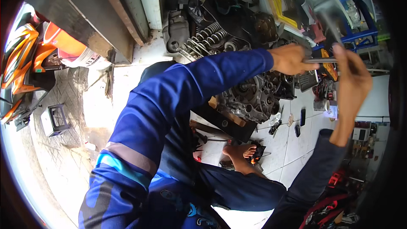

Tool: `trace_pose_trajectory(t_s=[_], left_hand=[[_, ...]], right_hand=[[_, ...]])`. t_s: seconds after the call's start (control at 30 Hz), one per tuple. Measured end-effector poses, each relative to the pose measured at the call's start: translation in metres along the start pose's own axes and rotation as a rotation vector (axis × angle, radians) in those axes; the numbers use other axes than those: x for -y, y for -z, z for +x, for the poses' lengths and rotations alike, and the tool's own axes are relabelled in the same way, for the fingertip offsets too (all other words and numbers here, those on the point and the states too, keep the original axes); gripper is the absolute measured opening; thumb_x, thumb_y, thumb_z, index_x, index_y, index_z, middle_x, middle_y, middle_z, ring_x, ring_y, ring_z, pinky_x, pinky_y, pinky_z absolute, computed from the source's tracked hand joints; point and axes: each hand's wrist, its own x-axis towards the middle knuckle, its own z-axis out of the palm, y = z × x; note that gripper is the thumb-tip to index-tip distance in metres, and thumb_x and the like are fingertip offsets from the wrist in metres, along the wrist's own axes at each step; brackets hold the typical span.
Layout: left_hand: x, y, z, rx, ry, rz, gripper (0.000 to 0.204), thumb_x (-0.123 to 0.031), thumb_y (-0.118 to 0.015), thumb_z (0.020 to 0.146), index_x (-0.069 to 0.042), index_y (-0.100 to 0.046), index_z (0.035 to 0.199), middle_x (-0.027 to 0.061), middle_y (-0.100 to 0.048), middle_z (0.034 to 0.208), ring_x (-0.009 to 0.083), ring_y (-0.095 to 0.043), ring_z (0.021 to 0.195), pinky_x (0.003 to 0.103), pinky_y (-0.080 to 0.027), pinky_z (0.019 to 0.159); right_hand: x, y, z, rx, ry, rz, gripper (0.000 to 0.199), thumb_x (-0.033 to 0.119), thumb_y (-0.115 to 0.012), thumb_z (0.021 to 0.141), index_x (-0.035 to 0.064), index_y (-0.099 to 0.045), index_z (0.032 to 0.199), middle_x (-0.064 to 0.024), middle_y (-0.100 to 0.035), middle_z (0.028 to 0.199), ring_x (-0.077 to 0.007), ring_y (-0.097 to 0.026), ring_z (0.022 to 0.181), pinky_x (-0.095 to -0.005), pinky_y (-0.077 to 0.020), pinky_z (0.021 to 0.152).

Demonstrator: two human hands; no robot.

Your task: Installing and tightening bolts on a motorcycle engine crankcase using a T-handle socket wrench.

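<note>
Both arms reach out to the right, past an opened engine casing (250,99) of grey metal. My left hand (290,58), coming from a blue sleeve, is closed around one end of a slim grey metal rod (324,60); its exact kind does not show. At the rod's other end is my right hand (354,74), raised, its thumb and fingers closed on it and slightly blurred. The rod lies about level between the two hands, above the floor and apart from the engine. The engine rests low on the tiles beside wooden pieces (235,118).
Coil springs (207,38) and greasy parts lie behind the engine. Blue plastic racks (360,38) stand at the far right. Small tools (276,123) lie on white tiles near my bare foot (243,157). Leftward are a small stool (55,118) and an orange motorcycle (25,59).
</note>
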Motion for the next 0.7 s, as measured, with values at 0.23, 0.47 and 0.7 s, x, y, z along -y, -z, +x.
trace_pose_trajectory(t_s=[0.23,0.47,0.7], left_hand=[[-0.095,0.04,-0.08,0.335,0.214,-0.342,0.058,-0.059,-0.052,0.092,-0.006,-0.071,0.078,0.003,-0.05,0.048,0.0117,-0.046,0.034,0.032,-0.043,0.041],[-0.058,-0.012,-0.13,0.332,0.127,-0.419,0.05,-0.051,-0.055,0.094,-0.005,-0.073,0.085,0.0054,-0.065,0.068,0.0154,-0.059,0.067,0.035,-0.047,0.064],[-0.051,-0.017,-0.133,0.354,0.157,-0.372,0.053,-0.053,-0.055,0.093,-0.006,-0.072,0.076,0.0067,-0.068,0.074,0.0227,-0.064,0.076,0.038,-0.05,0.073]], right_hand=[[0.026,0.078,-0.02,0.215,0.335,0.026,0.02,0.007,-0.067,0.087,-0.0026,-0.068,0.104,-0.0108,-0.066,0.102,-0.0189,-0.06,0.098,-0.0304,-0.0467,0.087],[0.075,0.055,-0.052,0.578,0.804,-0.091,0.02,0.001,-0.063,0.063,-0.0056,-0.062,0.082,-0.0157,-0.06,0.084,-0.0323,-0.058,0.079,-0.0459,-0.0413,0.074],[0.073,0.053,-0.069,0.608,0.788,-0.117,0.022,-0.005,-0.065,0.06,-0.004,-0.064,0.082,-0.0169,-0.062,0.093,-0.0374,-0.062,0.098,-0.0464,-0.0508,0.078]])
